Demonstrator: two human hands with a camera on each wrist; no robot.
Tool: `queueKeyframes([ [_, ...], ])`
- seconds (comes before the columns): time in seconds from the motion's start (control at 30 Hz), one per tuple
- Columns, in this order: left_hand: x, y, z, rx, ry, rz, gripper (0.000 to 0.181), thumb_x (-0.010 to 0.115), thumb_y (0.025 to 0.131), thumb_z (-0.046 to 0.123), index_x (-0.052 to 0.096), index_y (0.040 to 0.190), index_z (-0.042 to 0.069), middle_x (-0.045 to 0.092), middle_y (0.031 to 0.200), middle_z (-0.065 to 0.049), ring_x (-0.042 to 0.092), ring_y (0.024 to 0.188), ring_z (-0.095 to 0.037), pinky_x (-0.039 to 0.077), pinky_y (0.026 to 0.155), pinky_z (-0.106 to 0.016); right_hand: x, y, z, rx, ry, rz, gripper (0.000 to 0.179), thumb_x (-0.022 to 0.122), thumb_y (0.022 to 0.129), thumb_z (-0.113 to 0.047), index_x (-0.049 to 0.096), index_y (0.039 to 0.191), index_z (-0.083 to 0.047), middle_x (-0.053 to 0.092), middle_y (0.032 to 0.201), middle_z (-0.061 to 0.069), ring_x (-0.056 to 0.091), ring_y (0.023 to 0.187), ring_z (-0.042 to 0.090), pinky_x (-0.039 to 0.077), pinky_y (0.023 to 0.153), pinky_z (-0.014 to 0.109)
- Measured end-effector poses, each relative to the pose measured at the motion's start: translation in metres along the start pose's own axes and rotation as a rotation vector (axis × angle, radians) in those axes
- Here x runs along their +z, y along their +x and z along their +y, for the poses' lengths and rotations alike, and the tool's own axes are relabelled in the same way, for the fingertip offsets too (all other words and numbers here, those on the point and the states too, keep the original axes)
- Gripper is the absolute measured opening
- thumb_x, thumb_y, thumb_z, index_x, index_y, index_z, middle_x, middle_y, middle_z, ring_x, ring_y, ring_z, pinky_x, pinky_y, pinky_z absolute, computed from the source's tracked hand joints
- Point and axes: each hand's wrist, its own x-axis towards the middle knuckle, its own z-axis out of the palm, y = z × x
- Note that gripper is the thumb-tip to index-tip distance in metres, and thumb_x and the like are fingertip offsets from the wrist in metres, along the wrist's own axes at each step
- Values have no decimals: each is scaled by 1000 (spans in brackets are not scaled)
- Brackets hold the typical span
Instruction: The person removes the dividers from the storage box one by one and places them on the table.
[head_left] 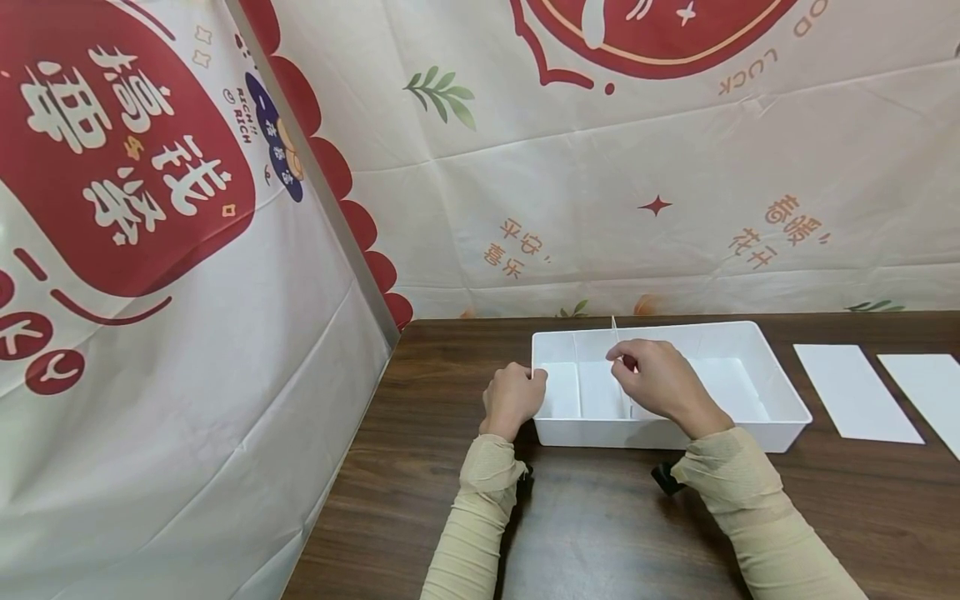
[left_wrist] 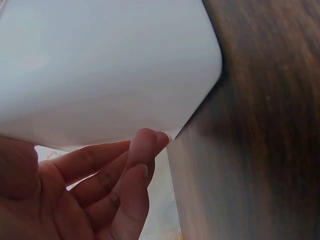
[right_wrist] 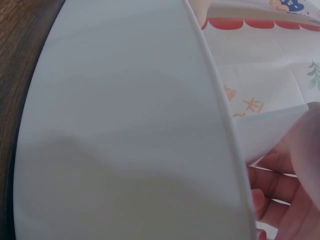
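Note:
A white plastic tray [head_left: 712, 433] sits lengthwise on the table. At its left end my left hand [head_left: 515, 396] holds the end wall, thumb at the rim and fingers [left_wrist: 142, 155] against the outside. Over the tray my right hand [head_left: 663, 383] pinches a thin white divider [head_left: 615, 329] between thumb and fingers. The divider stands upright across the tray, its top rising above the back rim. To its left, another divider [head_left: 577, 375] stands in the tray. In the right wrist view the held divider [right_wrist: 270, 130] shows past the tray's rim, partly hidden by the hand.
Two flat white panels [head_left: 858, 392] [head_left: 926, 392] lie on the dark wooden table [head_left: 600, 533] right of the tray. A printed cloth [head_left: 465, 208] hangs behind the table, and another cloth [head_left: 225, 375] hangs along its left edge.

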Motion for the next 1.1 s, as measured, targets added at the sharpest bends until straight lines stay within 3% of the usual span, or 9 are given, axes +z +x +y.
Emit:
queueKeyframes([
  [0.4, 1, 0, 0, -12, 8, 12, 37, 48, 93, 38, 74, 70, 25, 74, 93, -6, 67, 80, -25, 47, 68, -43, -2, 0, -1, -12, 15, 41, 22, 54, 84, 0, 74, 91, -2, 62, 69, 0, 48, 61, 14, 41, 61, 33],
  [1.1, 1, 0, 0, -11, 7, -1, 42, 48, 94, 38, 64, 59, 22, 70, 82, -3, 63, 72, -21, 46, 64, -41, -7, 1, -6, -21, 23, 84, 22, 54, 84, 0, 74, 91, -1, 64, 72, 2, 49, 62, 14, 42, 62, 34],
])
